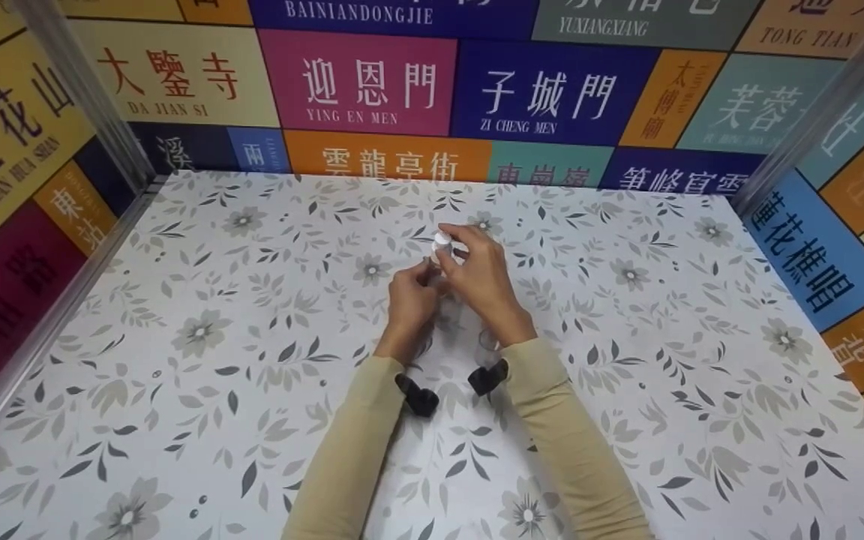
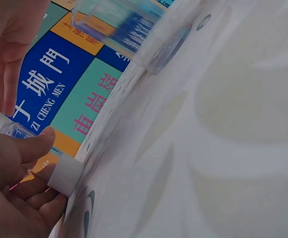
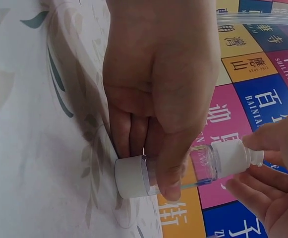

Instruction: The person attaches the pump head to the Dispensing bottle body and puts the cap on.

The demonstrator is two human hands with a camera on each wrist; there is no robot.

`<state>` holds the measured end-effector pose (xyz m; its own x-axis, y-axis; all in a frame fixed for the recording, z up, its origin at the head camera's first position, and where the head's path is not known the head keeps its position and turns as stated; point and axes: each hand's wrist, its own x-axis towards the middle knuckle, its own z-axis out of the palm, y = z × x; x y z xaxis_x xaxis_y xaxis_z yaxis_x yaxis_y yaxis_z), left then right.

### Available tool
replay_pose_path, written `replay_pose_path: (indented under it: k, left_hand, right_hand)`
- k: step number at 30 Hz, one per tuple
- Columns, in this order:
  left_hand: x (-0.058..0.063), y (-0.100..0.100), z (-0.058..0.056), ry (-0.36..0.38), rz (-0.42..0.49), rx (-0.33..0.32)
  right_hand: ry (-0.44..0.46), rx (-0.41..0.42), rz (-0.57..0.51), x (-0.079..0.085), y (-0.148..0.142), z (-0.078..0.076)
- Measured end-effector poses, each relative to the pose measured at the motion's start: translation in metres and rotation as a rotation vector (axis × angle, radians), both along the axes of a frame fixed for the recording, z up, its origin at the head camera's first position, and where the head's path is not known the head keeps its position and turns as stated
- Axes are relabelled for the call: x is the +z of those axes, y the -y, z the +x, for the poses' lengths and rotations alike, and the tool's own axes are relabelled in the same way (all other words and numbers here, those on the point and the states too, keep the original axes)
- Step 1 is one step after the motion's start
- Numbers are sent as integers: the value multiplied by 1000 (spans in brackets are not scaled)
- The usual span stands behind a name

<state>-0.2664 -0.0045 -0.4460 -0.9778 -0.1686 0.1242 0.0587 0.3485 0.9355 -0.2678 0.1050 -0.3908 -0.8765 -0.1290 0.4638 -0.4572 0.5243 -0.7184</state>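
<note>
Between the two hands, a small clear bottle [image 3: 201, 171] stands near the tabletop. It has a white base [image 3: 130, 177] at its lower end and a white top [image 3: 230, 156] with a small nub at its upper end. My left hand [image 1: 411, 300] grips the clear body from the side, thumb across it, with the base just above the table. My right hand [image 1: 483, 270] is at the upper end, thumb and fingertips pinching the white top. In the left wrist view the right hand's fingers [image 2: 11, 84] hang beside the top.
A clear see-through container [image 2: 129, 29] stands on the table near my right wrist. The table [image 1: 199, 420] has a floral cover. Panels [image 1: 372, 82] with coloured lettering rise behind it and at both sides. Black wrist mounts [image 1: 421, 401] sit close together between the forearms.
</note>
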Motion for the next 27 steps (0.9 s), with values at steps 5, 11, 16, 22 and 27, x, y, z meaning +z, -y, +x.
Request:
replay_pose_path:
  k: [5,11,16,22,27]
  left_hand:
    - [-1,0,-1,-2,12,-6]
    - [0,0,-1,27,26,-9]
    - [0,-1,0,32,28,0]
    - [-1,-1,1,26,64,-15]
    - [-1,-1,1,35,70,-10]
  right_hand:
    - [15,-6,-6,0,-1,0]
    - [31,-17,10,0,-1,0]
    - [17,-34,7,1,0,0]
    - [-9,-22,2,2,0,0]
    - [28,-4,32,2,1,0]
